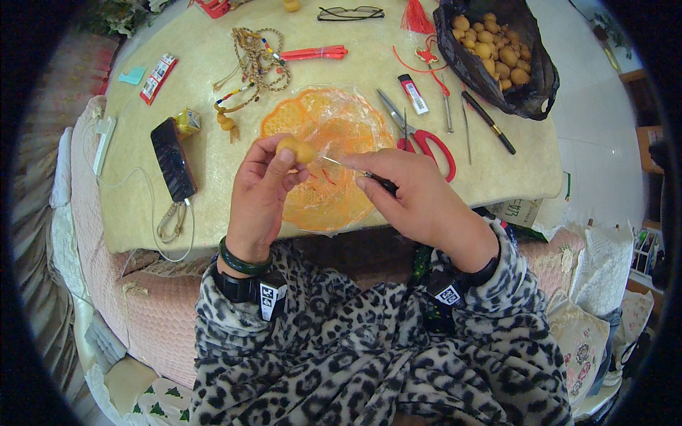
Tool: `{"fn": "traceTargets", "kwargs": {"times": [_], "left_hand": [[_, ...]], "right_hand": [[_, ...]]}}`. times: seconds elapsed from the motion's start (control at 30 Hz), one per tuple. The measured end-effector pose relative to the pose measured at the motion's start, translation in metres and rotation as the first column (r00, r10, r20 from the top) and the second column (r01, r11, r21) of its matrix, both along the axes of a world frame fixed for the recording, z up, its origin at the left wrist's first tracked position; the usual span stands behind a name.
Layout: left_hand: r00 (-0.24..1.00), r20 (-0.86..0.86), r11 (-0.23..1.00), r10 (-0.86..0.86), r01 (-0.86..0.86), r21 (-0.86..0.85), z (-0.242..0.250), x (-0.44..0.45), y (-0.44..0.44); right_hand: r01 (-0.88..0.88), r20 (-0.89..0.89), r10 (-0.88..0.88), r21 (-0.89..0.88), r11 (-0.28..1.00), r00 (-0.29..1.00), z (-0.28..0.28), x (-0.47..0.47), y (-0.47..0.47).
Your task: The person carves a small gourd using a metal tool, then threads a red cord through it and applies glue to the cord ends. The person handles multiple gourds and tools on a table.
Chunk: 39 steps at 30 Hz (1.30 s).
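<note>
Between the thumb and fingers of my left hand [262,183] is a small tan gourd [296,150], lying on its side. My right hand [421,194] grips an awl [382,183] by its dark handle. The awl's thin metal shaft points left, its tip close to the gourd's right end; whether it touches cannot be told. Under both hands lies an orange openwork plastic tray [325,215] covered in clear plastic film. A few small red bits [327,177] show on it.
Right of the tray are red-handled scissors [434,152], a lighter [413,94], a black pen [489,122] and a black bag [538,96] of small gourds. Beaded cords [256,64], red strips [317,52] and glasses [350,14] lie farther back. A phone [173,160] charges at left.
</note>
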State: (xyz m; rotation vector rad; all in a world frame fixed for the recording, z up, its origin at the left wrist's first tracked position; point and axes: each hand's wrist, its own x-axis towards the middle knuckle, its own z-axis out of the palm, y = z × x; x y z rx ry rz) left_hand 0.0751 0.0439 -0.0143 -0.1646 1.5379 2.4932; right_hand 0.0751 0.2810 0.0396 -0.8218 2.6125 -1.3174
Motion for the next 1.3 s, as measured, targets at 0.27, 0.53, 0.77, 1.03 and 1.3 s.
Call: {"fn": "traceTargets", "kwargs": {"times": [0.27,0.53,0.77,1.03,1.3], "left_hand": [[0.996,0.030,0.997,-0.079,0.080,-0.011,0.003,0.001,0.003],[0.996,0.026,0.995,-0.084,0.086,-0.054,0.003,0.006,0.011],[0.999,-0.022,0.998,-0.048,0.047,-0.032,0.008,0.007,0.012],[1.000,0.000,0.998,-0.014,0.014,0.060,0.011,0.005,0.003],[0.985,0.036,0.977,-0.168,0.161,0.143,0.014,0.009,0.008]], "right_hand": [[0.040,0.227,-0.012,-0.121,0.992,0.974,0.002,0.000,0.001],[0.084,0.157,-0.065,-0.114,0.990,0.985,-0.001,0.001,-0.008],[0.110,0.286,-0.042,-0.225,0.968,0.957,-0.003,-0.002,-0.013],[0.255,0.568,0.049,-0.444,0.859,0.822,0.009,-0.007,-0.001],[0.266,0.490,0.051,-0.554,0.789,0.870,-0.002,-0.004,-0.013]]}}
